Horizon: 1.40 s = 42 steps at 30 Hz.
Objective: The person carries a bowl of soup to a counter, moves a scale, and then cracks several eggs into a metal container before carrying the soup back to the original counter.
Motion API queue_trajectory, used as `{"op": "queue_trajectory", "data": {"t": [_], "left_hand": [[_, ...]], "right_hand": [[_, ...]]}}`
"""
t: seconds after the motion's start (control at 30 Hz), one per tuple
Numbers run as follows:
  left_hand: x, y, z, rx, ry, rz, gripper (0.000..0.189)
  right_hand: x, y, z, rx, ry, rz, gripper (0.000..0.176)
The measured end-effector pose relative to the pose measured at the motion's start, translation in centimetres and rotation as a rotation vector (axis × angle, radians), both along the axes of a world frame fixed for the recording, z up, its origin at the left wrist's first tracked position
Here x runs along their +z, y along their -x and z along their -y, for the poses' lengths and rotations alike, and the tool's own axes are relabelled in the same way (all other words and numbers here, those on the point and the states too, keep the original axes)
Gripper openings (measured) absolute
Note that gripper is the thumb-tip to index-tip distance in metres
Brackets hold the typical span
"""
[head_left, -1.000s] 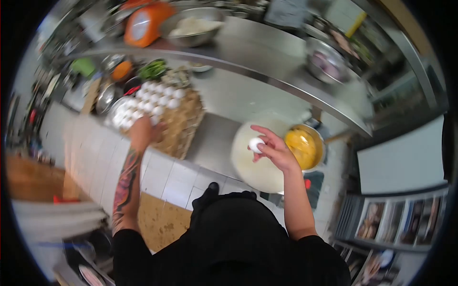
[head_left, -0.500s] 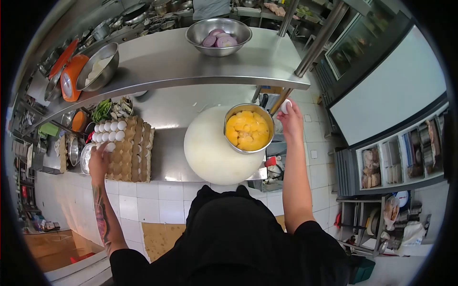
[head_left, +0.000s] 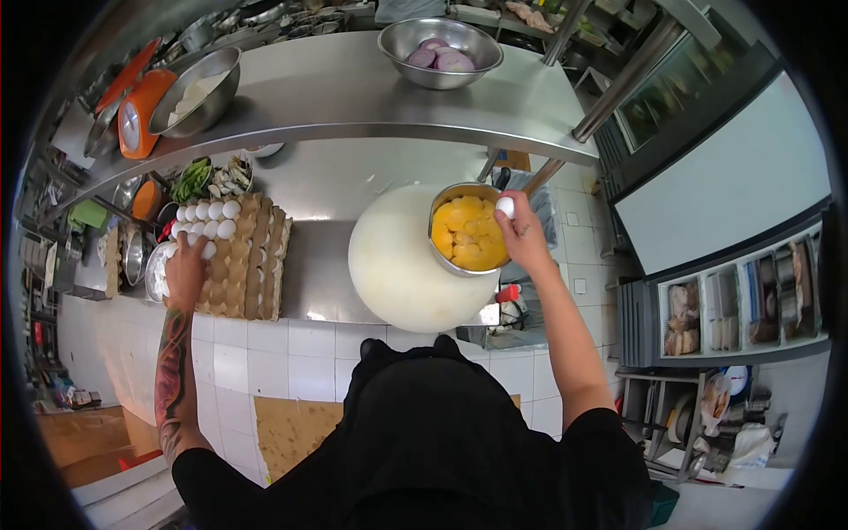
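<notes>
My right hand [head_left: 528,237] is closed around a white egg [head_left: 505,207] over the right rim of a metal pot [head_left: 435,243]. Plenty of yellow yolks [head_left: 473,231] fill this pot, which stands on a round white cutting board [head_left: 393,278]. Over on the left, my left hand [head_left: 185,274] reaches onto a stack of cardboard egg trays [head_left: 238,269]. Its fingers close at an egg [head_left: 209,250] in the tray, though the fingertips are partly hidden. Two rows of white eggs [head_left: 215,212] sit just beyond the fingers.
A steel shelf [head_left: 336,110] crosses above the counter, carrying a bowl [head_left: 397,53] of cut onions, another bowl [head_left: 231,84] and an orange scale [head_left: 141,115]. Beside the trays is a white-filled container [head_left: 156,274]. A bin with a grey liner [head_left: 539,309] stands below the counter's right end.
My right hand has brought its egg leftward, from outside the pot to over its rim. My left hand has moved slightly farther in at the eggs. The view has shifted a little.
</notes>
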<state>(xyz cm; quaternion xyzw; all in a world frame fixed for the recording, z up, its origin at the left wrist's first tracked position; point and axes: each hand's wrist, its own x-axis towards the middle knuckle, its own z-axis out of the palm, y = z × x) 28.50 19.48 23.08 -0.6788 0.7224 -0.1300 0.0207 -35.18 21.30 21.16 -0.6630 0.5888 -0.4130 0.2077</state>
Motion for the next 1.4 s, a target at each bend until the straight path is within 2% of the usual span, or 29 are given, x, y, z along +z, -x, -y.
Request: {"op": "queue_trajectory", "data": {"t": [0.03, 0.07, 0.1, 0.13, 0.17, 0.23, 0.3, 0.37, 0.4, 0.43, 0.47, 0.53, 0.57, 0.6, 0.63, 0.67, 0.73, 0.77, 0.8, 0.83, 0.87, 0.93, 0.97, 1.03, 1.13, 1.17, 1.3, 1.33, 1.4], "left_hand": [[0.3, 0.0, -0.3, 0.002, -0.004, -0.002, 0.051], [0.7, 0.0, -0.7, 0.061, 0.043, -0.121, 0.049], [1.3, 0.2, -1.0, 0.117, 0.091, -0.239, 0.047], [1.6, 0.5, -1.3, 0.113, 0.086, -0.238, 0.047], [1.9, 1.0, -1.7, -0.003, 0.186, -0.399, 0.044], [1.9, 3.3, -2.0, -0.205, 0.290, -0.734, 0.038], [0.4, 7.8, -1.8, -0.261, 0.257, -0.979, 0.035], [0.2, 15.5, -2.9, -0.140, 0.015, -1.372, 0.031], [-0.8, 18.6, -2.8, -0.219, -0.086, -1.460, 0.028], [-0.8, 22.4, -2.7, -0.292, -0.143, -1.420, 0.026], [-0.4, 26.5, -2.8, -0.348, -0.210, -1.514, 0.024], [-0.3, 33.0, -2.3, -0.419, -0.418, -1.518, 0.026], [-0.3, 35.8, -1.9, -0.540, -0.409, -1.427, 0.029], [-0.1, 38.4, -1.7, -0.663, -0.401, -1.332, 0.032], [0.2, 40.7, -1.6, -0.683, -0.411, -1.327, 0.032], [0.6, 42.8, -1.4, -0.724, -0.457, -1.261, 0.035], [0.8, 45.6, -1.1, -0.775, -0.514, -1.187, 0.039], [0.6, 46.8, -0.7, -0.752, -0.650, -1.245, 0.042], [0.5, 47.6, -0.5, -0.723, -0.785, -1.300, 0.046], [0.5, 47.6, -0.5, -0.523, -0.972, -1.348, 0.045], [0.3, 47.3, -0.3, -0.530, -0.975, -1.340, 0.045], [-0.4, 46.3, 0.1, -0.428, -0.986, -1.489, 0.043], [-0.3, 45.7, 0.1, -0.426, -0.981, -1.489, 0.043], [-0.1, 44.4, -0.3, -0.401, -0.927, -1.577, 0.041], [-0.2, 42.6, -0.8, -0.424, -0.863, -1.600, 0.041], [-0.3, 41.8, -1.0, -0.422, -0.858, -1.603, 0.041], [-0.8, 37.7, -1.4, -0.373, -0.812, -1.654, 0.040], [-1.1, 36.8, -1.6, -0.336, -0.802, -1.674, 0.040], [-1.5, 35.8, -1.6, -0.307, -0.780, -1.738, 0.039]], "right_hand": [[0.4, -0.2, 0.0, 0.031, 0.012, -0.071, 0.030], [1.0, -0.5, -0.1, 0.032, 0.008, -0.071, 0.030], [2.0, -1.0, -0.3, 0.009, -0.010, -0.216, 0.031], [2.7, -1.4, -0.6, -0.017, -0.030, -0.360, 0.032], [3.0, -1.7, -0.7, -0.021, -0.035, -0.359, 0.032], [3.3, -2.3, -1.0, -0.038, -0.122, -0.637, 0.031], [3.3, -2.4, -1.5, -0.058, -0.082, -0.623, 0.033], [3.0, -1.5, -2.2, -0.075, -0.037, -0.610, 0.035], [2.4, -0.1, -2.7, -0.147, 0.104, -0.382, 0.038], [2.2, 1.3, -3.4, -0.216, 0.243, -0.152, 0.041], [2.2, 2.5, -4.6, -0.217, 0.246, -0.152, 0.041], [2.3, 4.9, -7.0, -0.446, -0.064, 0.222, 0.045], [1.4, 6.0, -7.6, -0.457, -0.061, 0.222, 0.045], [-0.1, 7.3, -8.1, -0.430, 0.132, -0.278, 0.046], [0.2, 7.6, -8.5, -0.386, 0.316, -0.781, 0.046], [0.7, 7.5, -8.8, -0.406, 0.317, -0.784, 0.046], [4.3, 3.4, -9.1, -0.005, 0.163, 0.152, 0.050], [4.1, 3.0, -8.8, -0.024, 0.166, 0.155, 0.050], [3.8, 3.0, -8.1, 0.104, 0.159, 0.071, 0.051], [3.5, 3.4, -7.4, 0.235, 0.149, -0.013, 0.052], [2.8, 4.3, -6.7, 0.226, 0.154, -0.011, 0.052], [0.4, 6.6, -4.6, -0.018, -0.253, 0.462, 0.042], [-0.9, 7.2, -2.9, -0.013, -0.251, 0.462, 0.042], [-2.8, 7.9, 0.4, -0.394, 0.021, 1.019, 0.038], [-3.4, 6.4, 3.3, -0.367, 0.016, 1.011, 0.038], [-3.4, 6.1, 3.5, -0.157, -0.173, 1.070, 0.037], [-0.4, 5.5, 0.2, -0.208, -0.114, 1.209, 0.034], [-0.3, 4.9, -0.5, -0.206, -0.124, 1.204, 0.034], [-0.4, 3.7, -1.8, -0.079, -0.150, 1.010, 0.033]]}}
